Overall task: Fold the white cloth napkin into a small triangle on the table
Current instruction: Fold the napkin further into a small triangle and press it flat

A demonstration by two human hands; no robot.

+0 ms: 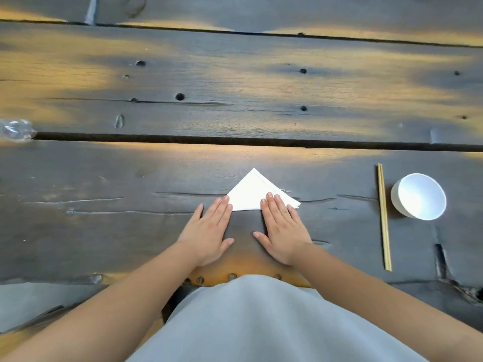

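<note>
Under the fingertips: the white napkin lies flat on the dark wood table, and it is already a small triangle with its point aimed away from the person.
Left hand: the left hand lies flat with straight fingers. Its fingertips touch the left corner of the napkin. It holds nothing.
Right hand: the right hand is flat too, fingers straight. Its fingertips press on the right side of the napkin, near the bottom edge. It holds nothing.
Between the hands: bare table, and the bottom edge of the napkin runs from one set of fingertips to the other.
What is done: the folds look finished, I think. The layers show at the right corner, stacked one on the other, and a loose thread sticks out there.
What is left: maybe only a last press to make it lie flat, then lifting the hands off.
Right of the right hand: a pair of chopsticks lies well apart from the napkin, and a white bowl sits just beyond them.
Far left of the left hand: something clear and shiny at the edge, too blurry to name.
</note>
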